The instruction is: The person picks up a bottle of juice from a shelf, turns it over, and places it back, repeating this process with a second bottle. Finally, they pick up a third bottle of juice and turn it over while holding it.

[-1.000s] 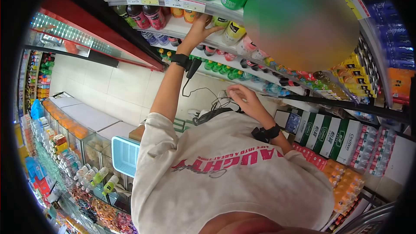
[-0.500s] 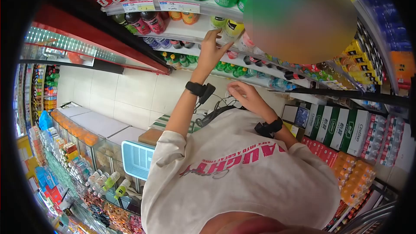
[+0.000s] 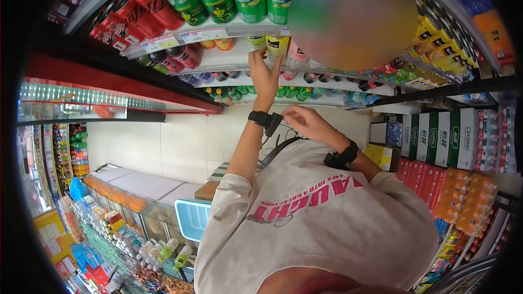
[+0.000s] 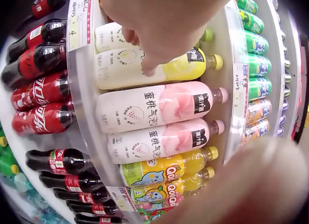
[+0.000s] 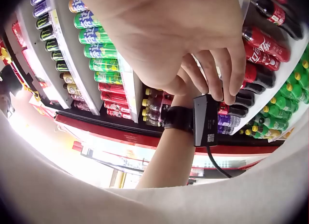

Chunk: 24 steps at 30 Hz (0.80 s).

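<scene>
Drink shelves (image 3: 223, 61) fill 12 o'clock of the head view; the tiled floor (image 3: 180, 136) lies toward 9, and the glass counter (image 3: 163, 213) at 8; the person's pale shirt (image 3: 327, 234), with pink lettering, takes up 5 to 6; stacked drink cartons (image 3: 433, 136) stand at 3, and a blue basket (image 3: 193, 219) is at 7; the left hand (image 3: 265, 80) reaches up at 12, thumb spread from the fingers over the lemon bottle (image 4: 116, 69); I cannot tell whether it grips; the right hand (image 3: 310, 124), at 4 to 5 o'clock from the left, has loosely bent fingers holding nothing, its fingertips just beside the left wrist's black camera (image 5: 205, 120); the lemon bottle sits on a shelf, between a green-capped bottle (image 4: 107, 37) on its 12 o'clock side and peach bottles (image 4: 120, 110) at 6; in the left wrist view, cola bottles (image 4: 38, 115) lie at 9, green cans (image 4: 258, 65) at 2.
</scene>
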Available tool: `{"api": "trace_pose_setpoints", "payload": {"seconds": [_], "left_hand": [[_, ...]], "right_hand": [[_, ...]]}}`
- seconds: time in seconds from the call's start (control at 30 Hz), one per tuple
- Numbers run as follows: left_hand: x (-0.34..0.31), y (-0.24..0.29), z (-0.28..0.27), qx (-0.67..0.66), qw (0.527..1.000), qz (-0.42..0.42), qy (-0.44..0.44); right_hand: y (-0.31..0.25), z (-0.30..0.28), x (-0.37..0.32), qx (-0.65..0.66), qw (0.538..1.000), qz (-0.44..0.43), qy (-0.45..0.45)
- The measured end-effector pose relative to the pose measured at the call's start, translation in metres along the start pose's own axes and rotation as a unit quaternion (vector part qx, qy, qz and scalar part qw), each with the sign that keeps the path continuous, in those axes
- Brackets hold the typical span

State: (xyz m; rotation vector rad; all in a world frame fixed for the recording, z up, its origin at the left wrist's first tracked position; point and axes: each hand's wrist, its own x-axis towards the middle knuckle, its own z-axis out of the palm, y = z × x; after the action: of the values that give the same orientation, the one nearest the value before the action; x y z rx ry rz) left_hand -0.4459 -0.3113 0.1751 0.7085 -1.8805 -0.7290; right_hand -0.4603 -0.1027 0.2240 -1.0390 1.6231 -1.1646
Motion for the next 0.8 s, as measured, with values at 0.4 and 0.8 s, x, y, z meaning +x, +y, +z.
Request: {"api": "trace_pose_setpoints", "payload": {"seconds": [0.4, 0.8], "left_hand": [[0.003, 0.017, -0.014, 0.038, 0.996, -0.039, -0.066], [-0.013, -0.029, -0.006, 0.088, 0.986, -0.013, -0.140]], "right_hand": [[0.009, -0.010, 0.009, 0.018, 0.997, -0.028, 0.068], [0.028, -0.032, 0.031, 0.140, 0.986, -0.045, 0.077]]}}
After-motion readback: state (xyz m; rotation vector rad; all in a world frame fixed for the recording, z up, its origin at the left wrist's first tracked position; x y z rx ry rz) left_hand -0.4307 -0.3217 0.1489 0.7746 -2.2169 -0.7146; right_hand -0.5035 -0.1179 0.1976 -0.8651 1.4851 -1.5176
